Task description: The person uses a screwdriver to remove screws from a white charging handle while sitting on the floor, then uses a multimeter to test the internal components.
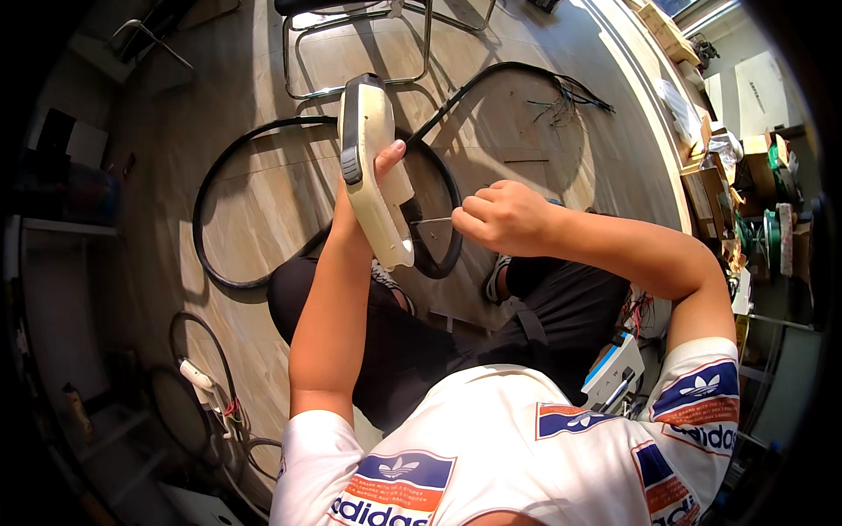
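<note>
Cream casing (pixel 379 167) sits grasped in our left hand (pixel 388 161). At its four o'clock, we clench a thin rod (pixel 434 221) in our right hand (pixel 504 217); black cable (pixel 199 210) loops at nine.

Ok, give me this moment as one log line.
left hand: holds cream-and-black casing | right hand: grips thin shaft, pointed toward casing | shaft contact: unclear | black cable: looped on floor

Makeshift workshop, by looks of it: thick black cable (pixel 201 188) looping across floor (pixel 263 197), loose wires (pixel 570 92) splaying, green spools (pixel 772 232), cardboard boxes (pixel 709 200) crowding floor's right edge!
</note>
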The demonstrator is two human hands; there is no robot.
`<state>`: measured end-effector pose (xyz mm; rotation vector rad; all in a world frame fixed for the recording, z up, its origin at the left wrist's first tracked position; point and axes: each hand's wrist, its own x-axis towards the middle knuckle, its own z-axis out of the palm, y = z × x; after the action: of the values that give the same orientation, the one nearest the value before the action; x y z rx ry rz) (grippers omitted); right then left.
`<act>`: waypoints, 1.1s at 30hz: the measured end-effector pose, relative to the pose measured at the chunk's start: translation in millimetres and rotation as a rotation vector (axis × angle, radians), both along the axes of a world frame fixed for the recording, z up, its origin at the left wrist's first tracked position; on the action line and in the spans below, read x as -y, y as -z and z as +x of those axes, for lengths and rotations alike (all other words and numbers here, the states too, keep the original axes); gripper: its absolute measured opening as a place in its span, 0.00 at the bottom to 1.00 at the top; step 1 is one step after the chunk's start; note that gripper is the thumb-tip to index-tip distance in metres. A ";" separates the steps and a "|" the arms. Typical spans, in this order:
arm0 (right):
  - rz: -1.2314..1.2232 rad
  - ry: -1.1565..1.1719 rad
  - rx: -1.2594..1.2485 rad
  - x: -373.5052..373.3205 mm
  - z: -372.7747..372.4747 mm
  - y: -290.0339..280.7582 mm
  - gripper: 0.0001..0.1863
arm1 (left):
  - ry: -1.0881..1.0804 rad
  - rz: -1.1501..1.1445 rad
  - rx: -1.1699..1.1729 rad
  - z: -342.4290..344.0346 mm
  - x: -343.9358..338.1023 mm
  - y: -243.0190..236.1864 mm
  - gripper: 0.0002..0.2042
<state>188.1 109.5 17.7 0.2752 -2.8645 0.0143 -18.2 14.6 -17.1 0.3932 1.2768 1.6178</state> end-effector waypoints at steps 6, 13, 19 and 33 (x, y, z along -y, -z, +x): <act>-0.680 0.229 0.318 -2.0 -11.9 1.0 0.10 | 0.023 0.023 -0.110 -2.4 -4.9 22.7 0.25; -1.982 0.726 0.707 -5.1 -10.4 12.3 0.10 | -0.045 0.056 -0.179 -16.6 -17.1 35.9 0.19; -0.363 0.103 0.115 -6.2 -8.5 11.3 0.07 | -0.021 0.148 -0.179 -14.8 -12.4 26.3 0.20; 0.151 0.019 -0.085 2.6 -4.6 19.2 0.08 | 0.030 0.068 -0.122 -12.4 -12.4 30.4 0.23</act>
<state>183.5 106.9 -1.5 0.2711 -2.7871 -0.2131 -30.6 27.0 -47.5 0.5583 1.3031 1.6355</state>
